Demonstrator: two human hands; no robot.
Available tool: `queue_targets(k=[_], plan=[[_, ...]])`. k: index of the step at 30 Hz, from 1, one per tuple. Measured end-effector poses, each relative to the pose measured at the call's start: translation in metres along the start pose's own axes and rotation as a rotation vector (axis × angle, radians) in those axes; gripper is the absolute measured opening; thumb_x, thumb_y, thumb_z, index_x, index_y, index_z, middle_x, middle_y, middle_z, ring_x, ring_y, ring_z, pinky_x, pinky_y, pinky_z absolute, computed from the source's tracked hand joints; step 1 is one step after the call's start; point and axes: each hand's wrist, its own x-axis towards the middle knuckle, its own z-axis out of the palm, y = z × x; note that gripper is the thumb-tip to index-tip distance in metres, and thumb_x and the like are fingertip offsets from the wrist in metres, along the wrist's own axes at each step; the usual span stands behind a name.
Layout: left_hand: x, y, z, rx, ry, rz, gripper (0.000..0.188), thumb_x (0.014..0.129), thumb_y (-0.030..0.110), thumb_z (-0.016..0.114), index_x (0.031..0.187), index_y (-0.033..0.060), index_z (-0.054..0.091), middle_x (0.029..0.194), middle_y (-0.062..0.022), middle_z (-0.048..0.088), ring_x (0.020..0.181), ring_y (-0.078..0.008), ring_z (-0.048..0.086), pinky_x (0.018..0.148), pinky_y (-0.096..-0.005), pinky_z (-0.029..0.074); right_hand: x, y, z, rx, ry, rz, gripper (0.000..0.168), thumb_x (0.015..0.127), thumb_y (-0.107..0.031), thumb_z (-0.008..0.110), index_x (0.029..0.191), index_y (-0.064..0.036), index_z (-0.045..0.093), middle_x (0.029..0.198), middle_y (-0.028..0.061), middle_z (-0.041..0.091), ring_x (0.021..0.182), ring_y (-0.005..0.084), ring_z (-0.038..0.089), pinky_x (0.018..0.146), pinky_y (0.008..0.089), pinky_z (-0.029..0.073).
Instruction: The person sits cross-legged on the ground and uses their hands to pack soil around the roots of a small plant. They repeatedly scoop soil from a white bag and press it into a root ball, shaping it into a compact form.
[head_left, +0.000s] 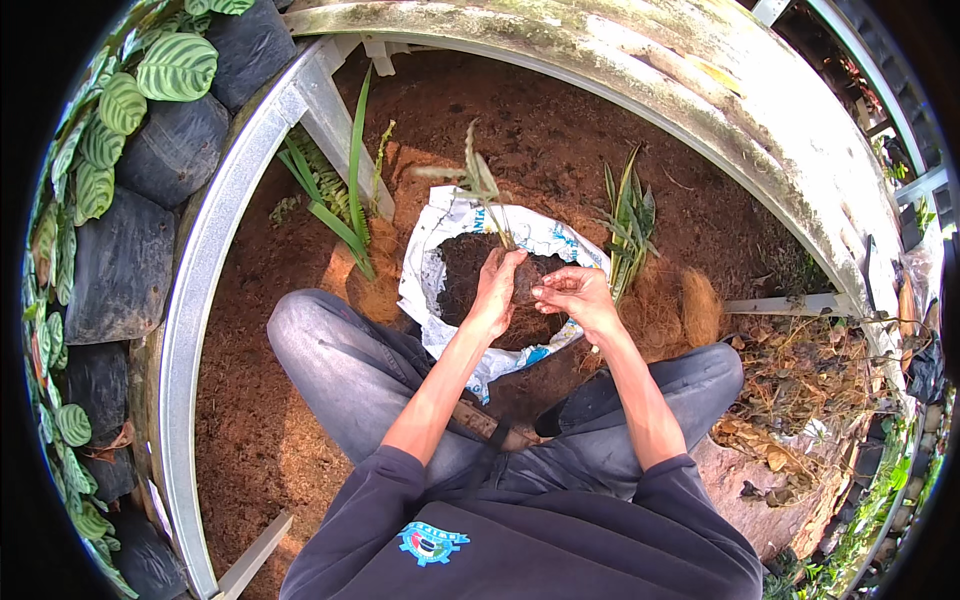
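My left hand (496, 291) grips the base of a small plant (487, 187), whose stalk and narrow, blurred leaves rise away from me. Dark, fibrous matter forms a root ball (528, 276) at the plant's lower end, between my two hands. At its right side is my right hand (576, 294), thumb and fingertips drawn close together; whether they pinch a strand is too small to tell. Both hands are over a white printed plastic sack (420, 289) with its rim rolled down. Dark, fibrous potting material (461, 274) lies inside it.
Brown coconut fibre (660, 304) and a strappy-leaved plant (630, 217) are right of the sack. Green blades (341, 217) stand left, beside a metal post (337, 124). Curved-looking metal frames (184, 322) border the ground. Black planter bags (120, 262) line the left; dry leaves (772, 450) lie right.
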Motion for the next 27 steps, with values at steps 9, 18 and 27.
queue_targets(k=[9, 18, 27], plan=[[-0.007, 0.005, 0.009, 0.248, -0.017, 0.106, 0.054, 0.084, 0.027, 0.066, 0.125, -0.0004, 0.044, 0.117, -0.0122, 0.051, 0.115, -0.0178, 0.046, 0.1, -0.032, 0.033, 0.0, -0.009, -0.012, 0.178, -0.009, 0.105, 0.016, 0.078, 0.009, 0.068, 0.092, 0.009, 0.062, 0.087, 0.0183, 0.066, 0.077, 0.0287, 0.07, 0.067, 0.0303, 0.06], [-0.004, 0.003, 0.001, 0.364, -0.253, 0.109, 0.057, 0.073, 0.016, 0.068, 0.123, 0.0003, 0.047, 0.12, -0.0105, 0.048, 0.111, -0.017, 0.049, 0.09, -0.0299, 0.041, -0.002, -0.022, -0.017, -0.006, -0.023, 0.084, 0.017, 0.075, 0.011, 0.069, 0.091, 0.009, 0.063, 0.087, 0.0186, 0.067, 0.077, 0.0269, 0.071, 0.066, 0.0298, 0.06], [-0.015, -0.001, 0.012, 0.492, -0.29, 0.149, 0.076, 0.059, -0.003, 0.079, 0.126, 0.0012, 0.043, 0.117, -0.007, 0.052, 0.105, -0.0125, 0.053, 0.081, -0.0253, 0.051, -0.003, -0.025, -0.027, -0.028, -0.028, 0.045, 0.015, 0.079, 0.006, 0.07, 0.092, 0.008, 0.063, 0.085, 0.0153, 0.068, 0.076, 0.0221, 0.07, 0.065, 0.0283, 0.059]])
